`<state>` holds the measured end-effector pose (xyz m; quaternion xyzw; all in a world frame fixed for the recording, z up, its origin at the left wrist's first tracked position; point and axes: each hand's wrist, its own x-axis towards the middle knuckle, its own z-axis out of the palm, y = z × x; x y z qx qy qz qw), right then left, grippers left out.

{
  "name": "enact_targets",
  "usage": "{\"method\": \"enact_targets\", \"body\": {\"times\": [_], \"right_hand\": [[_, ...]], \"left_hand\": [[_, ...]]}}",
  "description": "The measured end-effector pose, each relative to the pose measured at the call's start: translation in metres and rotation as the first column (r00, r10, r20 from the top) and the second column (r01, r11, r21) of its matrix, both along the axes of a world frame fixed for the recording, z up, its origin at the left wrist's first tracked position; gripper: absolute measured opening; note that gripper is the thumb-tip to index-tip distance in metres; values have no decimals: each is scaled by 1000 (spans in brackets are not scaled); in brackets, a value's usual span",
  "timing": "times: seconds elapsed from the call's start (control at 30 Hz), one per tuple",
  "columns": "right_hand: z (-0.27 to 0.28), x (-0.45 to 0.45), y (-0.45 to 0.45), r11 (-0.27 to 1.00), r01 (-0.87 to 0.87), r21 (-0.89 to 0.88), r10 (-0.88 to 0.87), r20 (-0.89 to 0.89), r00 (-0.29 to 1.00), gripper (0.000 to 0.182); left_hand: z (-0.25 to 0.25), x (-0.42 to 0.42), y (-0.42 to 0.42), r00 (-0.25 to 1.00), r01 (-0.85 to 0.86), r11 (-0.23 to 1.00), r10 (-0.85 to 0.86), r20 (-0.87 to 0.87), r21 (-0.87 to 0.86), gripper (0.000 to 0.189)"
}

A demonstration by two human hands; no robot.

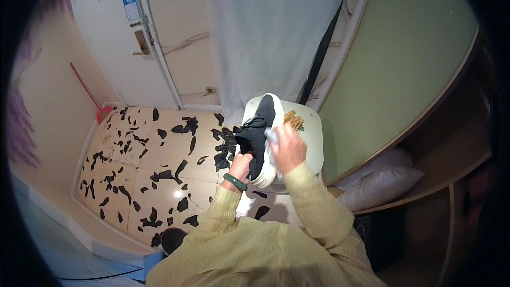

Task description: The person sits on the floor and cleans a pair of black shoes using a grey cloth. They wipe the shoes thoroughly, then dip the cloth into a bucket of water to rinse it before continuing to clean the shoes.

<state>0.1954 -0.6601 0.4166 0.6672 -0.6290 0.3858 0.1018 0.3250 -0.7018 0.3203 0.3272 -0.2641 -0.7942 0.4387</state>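
Note:
A black lace-up sneaker (261, 131) with a thick white sole (277, 113) is held up in front of me, toe pointing away. My left hand (243, 166) grips it at the ankle opening, some fingers hidden inside. A green bangle (235, 182) circles that wrist. My right hand (289, 149), slightly blurred, holds a pale wipe or cloth (271, 134) against the side of the sole. Behind the shoe is a white stool (314, 139) with rounded corners, bearing a small pile of brown sticks or clips (294, 120).
Many black scraps (163, 175) litter the tiled floor (153, 155) at left. A red-handled dustpan (104, 114) leans in the corner near a white door (115, 40). A pale curtain (271, 40) hangs ahead. White pillows (380, 185) lie in a shelf at right. A dark round container (173, 240) stands low left.

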Motion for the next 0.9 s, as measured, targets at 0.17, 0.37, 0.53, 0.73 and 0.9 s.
{"method": "enact_targets", "body": {"times": [0.17, 0.37, 0.53, 0.73, 0.9], "right_hand": [[18, -29, -46, 989, 127, -81, -137, -133, 982, 24], [-2, -42, -47, 996, -9, -88, 16, 77, 997, 27], [-23, -6, 13, 943, -334, 16, 284, 490, 824, 36], [-24, -17, 19, 981, -180, -67, 192, 427, 884, 37], [-2, -19, 2, 996, -30, -80, 56, 356, 933, 34]], "left_hand": [[-7, -16, 11, 991, 104, 994, -103, -85, 13, 18], [-3, -17, 11, 983, 141, 990, -141, -120, -4, 23], [-14, -7, 4, 962, 133, 989, -113, -247, 65, 24], [-4, -21, 14, 978, 138, 985, -118, -175, 108, 20], [-24, -25, 10, 931, 264, 960, -229, -282, 91, 20]]}}
